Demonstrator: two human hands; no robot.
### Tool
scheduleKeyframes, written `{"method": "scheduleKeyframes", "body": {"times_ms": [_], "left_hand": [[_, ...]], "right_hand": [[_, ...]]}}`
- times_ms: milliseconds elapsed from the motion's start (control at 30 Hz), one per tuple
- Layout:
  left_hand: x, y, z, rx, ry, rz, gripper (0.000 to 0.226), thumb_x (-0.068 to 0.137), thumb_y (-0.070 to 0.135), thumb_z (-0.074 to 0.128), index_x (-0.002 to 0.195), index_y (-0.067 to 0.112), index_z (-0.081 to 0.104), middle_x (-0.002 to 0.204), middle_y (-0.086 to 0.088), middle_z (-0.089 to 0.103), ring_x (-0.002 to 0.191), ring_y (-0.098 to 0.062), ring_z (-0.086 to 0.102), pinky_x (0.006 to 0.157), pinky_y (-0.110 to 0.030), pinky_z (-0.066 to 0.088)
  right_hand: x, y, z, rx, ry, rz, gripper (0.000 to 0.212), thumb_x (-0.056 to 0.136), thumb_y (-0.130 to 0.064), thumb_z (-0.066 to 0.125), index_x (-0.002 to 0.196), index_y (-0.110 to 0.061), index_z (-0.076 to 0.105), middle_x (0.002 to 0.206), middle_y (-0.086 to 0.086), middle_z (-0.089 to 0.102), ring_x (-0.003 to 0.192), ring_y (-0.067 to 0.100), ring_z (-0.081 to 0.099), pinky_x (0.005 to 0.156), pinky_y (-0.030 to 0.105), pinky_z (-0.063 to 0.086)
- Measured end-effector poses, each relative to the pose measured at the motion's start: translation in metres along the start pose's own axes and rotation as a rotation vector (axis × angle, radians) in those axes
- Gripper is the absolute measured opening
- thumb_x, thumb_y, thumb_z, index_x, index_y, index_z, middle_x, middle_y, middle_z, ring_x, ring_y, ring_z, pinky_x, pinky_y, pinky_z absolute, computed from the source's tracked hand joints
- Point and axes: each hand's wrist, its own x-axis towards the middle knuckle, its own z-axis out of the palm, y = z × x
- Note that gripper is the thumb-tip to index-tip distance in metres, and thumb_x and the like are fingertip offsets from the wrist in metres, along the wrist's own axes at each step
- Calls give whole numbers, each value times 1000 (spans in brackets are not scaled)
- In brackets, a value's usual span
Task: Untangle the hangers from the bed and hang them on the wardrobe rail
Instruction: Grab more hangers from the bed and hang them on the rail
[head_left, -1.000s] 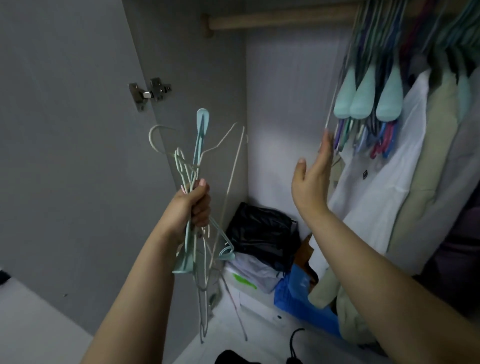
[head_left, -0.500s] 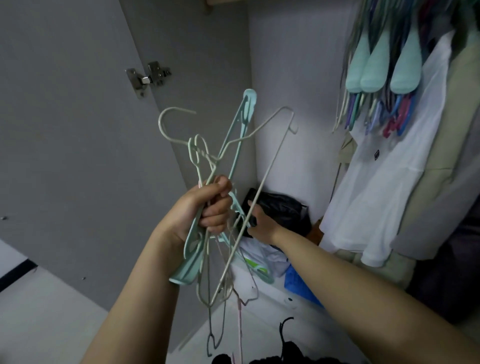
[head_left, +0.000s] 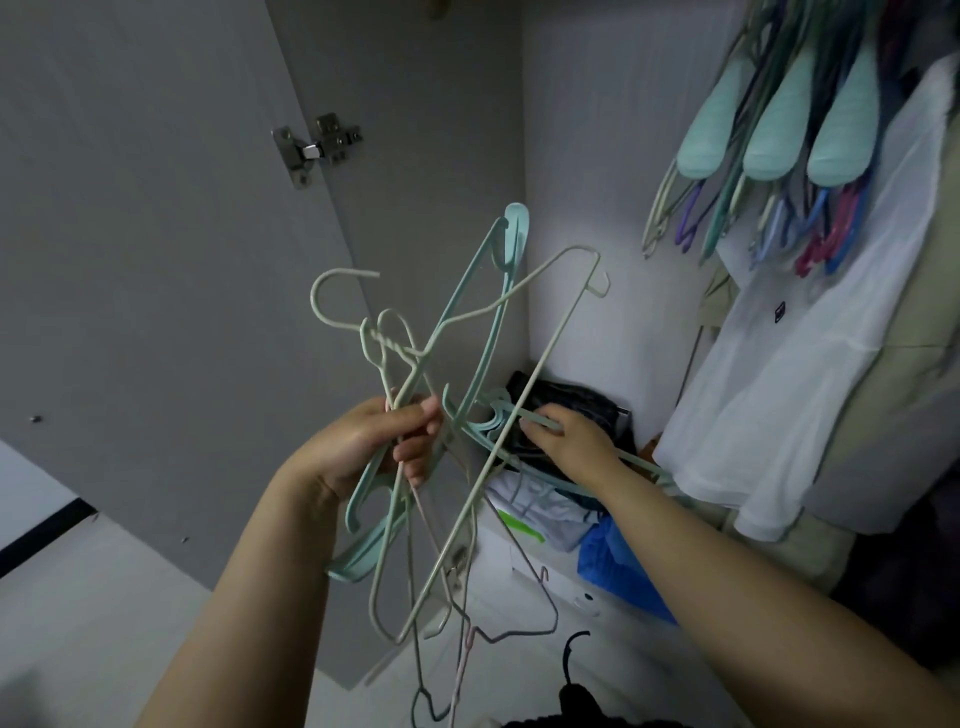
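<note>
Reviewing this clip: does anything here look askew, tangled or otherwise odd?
Yes. The hanger bundle gripped by the left hand is a snarl, its hooks and bars crossing at all angles. The right hand pinches one teal hanger sticking sideways out of it. Hung hangers sit orderly.

We note dim, cool overall illumination. The brightest zone is a soft patch on the wardrobe back wall (head_left: 587, 218) at frame centre; its source is outside the frame. The lower right corner falls into deep shadow. Wide-angle distortion bows the door edge (head_left: 306, 171) toward the frame margins. We detect mild softness at the lower edge, no glare.
</note>
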Motion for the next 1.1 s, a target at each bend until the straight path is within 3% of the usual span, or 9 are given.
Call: {"method": "scheduleKeyframes", "body": {"times_ms": [100,200,333,433,633,833,1000,1067,1100], "left_hand": [[2,-3,-1,125,184,-63,31,88,23,66,66,5,54,51,-8,43,49,-22,51,60,-33,52],[8,-6,11,297,447,-25,42,89,22,68,54,5,53,50,-13,48,50,-24,53,51,-22,49],[18,-10,16,658,774,123,28,91,32,64,78,9,54,40,1,55,36,-13,55,44,-20,45],[21,-13,17,723,839,226,14,95,31,54,92,18,57,42,2,54,36,-18,55,48,-27,46],[26,-11,14,497,951,303,28,102,27,38,102,20,65,41,4,45,35,-12,46,45,-30,47],[19,-5,-6,618,972,250,26,98,22,43,102,16,68,49,-2,46,43,-20,48,50,-33,50],[15,-10,-19,778,1063,259,18,93,30,45,79,20,50,64,1,53,66,-30,56,61,-37,47],[17,-17,-24,779,1106,204,13,92,29,46,100,21,54,85,-3,64,84,-32,61,69,-35,46],[19,-21,-28,739,1123,174,27,91,31,48,115,21,53,97,-6,68,90,-32,63,74,-36,48]], "right_hand": [[0,-1,-6,33,93,19,41,89,-61,45,88,-24,62,82,0,66,80,19,62,77,39,51],[1,-6,-13,-4,166,9,36,94,-53,45,93,-21,62,86,3,67,84,25,62,79,42,51],[2,-18,-19,-123,210,17,29,98,-45,41,110,-25,57,94,6,67,86,30,61,73,39,50],[2,-22,-16,-194,229,-52,30,100,-39,38,111,-20,59,97,9,66,86,32,60,72,38,49],[0,-25,-2,-191,234,-322,37,93,-24,39,113,-7,65,97,18,63,90,36,59,77,44,50],[8,-5,-13,-333,72,-102,28,94,-40,51,110,-20,62,106,9,62,99,29,58,86,44,48],[0,13,-26,-224,-29,35,33,96,-41,50,99,-10,61,93,7,67,86,24,62,75,35,49],[-5,14,-27,-133,16,25,32,98,-37,46,98,-9,62,93,8,68,86,24,62,76,35,49],[-7,14,-27,-90,68,23,30,99,-35,45,99,-12,63,94,5,68,86,22,61,76,34,48]]}}
